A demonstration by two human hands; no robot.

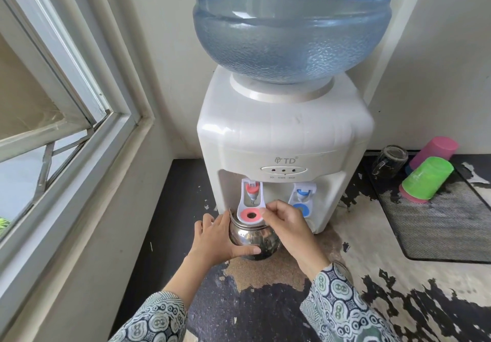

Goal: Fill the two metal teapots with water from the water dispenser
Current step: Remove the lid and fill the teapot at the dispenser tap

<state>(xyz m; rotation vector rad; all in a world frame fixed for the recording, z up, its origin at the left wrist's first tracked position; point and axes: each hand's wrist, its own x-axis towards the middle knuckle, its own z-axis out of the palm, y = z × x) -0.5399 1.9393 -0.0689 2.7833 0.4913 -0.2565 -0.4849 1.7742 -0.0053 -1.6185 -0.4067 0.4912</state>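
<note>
A shiny round metal teapot (256, 239) stands on the worn counter right under the red tap (251, 203) of the white water dispenser (281, 139). My left hand (220, 238) wraps around the pot's left side, thumb across its front. My right hand (285, 222) rests its fingertips on the red tap's white lever, beside the pink ring. The blue tap (301, 199) sits to the right, partly behind my right hand. A big blue water bottle (292, 22) sits on top of the dispenser. Only one teapot is in view.
A black mesh mat (446, 224) lies at the right with a green cup (427, 178), a pink cup (435, 150) and a glass mug (389, 161) upside down on it. A window frame (79, 118) runs along the left. The countertop (265, 301) is dark with peeling patches.
</note>
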